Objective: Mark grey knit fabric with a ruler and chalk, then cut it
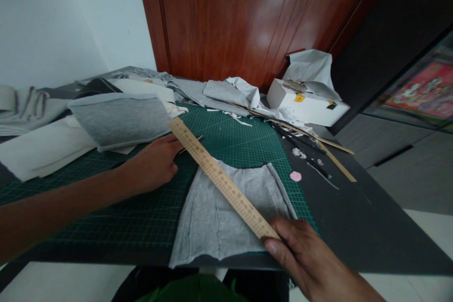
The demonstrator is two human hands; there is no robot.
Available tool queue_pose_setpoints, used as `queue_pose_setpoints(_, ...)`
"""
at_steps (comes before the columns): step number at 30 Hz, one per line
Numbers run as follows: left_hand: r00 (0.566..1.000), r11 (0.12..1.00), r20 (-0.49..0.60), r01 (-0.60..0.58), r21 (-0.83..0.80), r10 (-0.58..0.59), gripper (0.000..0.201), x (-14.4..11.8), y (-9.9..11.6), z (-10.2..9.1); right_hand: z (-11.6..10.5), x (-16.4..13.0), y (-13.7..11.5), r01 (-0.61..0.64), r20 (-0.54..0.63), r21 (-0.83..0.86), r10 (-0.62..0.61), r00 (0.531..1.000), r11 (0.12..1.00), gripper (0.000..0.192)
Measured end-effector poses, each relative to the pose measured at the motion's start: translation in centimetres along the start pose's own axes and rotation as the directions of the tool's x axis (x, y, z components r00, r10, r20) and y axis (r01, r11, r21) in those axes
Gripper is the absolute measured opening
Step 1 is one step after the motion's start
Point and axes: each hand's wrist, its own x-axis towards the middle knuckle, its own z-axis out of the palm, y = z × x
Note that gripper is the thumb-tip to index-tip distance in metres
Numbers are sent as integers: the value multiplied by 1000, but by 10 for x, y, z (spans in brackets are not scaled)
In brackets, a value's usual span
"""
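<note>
My right hand (300, 252) grips the near end of a wooden ruler (226, 184), thumb on one side and fingers on the other. The ruler slants across a grey fabric piece (244, 217) with seams running down it, at the mat's front edge. My left hand (159, 163) is at the far left of that fabric, fingers curled and partly hidden near the ruler's far end. Thin pointed tips (200, 138) show beyond its fingers; I cannot tell what tool they belong to. Beneath lies a green cutting mat (244, 144) with grid lines.
A folded grey fabric piece (123, 118) and cream cloth (42, 151) lie on the left. More grey cloth (222, 92) lines the back. At the right are a white box (304, 104), wooden strips (336, 163), black strips (300, 144) and a pink piece (295, 176) on the dark table (371, 226).
</note>
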Motion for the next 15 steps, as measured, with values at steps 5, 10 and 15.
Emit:
queue_pose_setpoints(5,996,995,-82,-32,90,39,54,3,10,6,4,-12,-1,-35,-88,46,39,995,998,33)
queue_pose_setpoints(10,886,889,104,-457,27,452,39,-2,67,17,9,-29,12,5,-45,103,-1,999,995,32)
queue_pose_setpoints(15,770,779,114,-619,-102,627,39,-8,112,38,2,-31,10,-2,-47,217,13,999,976,44)
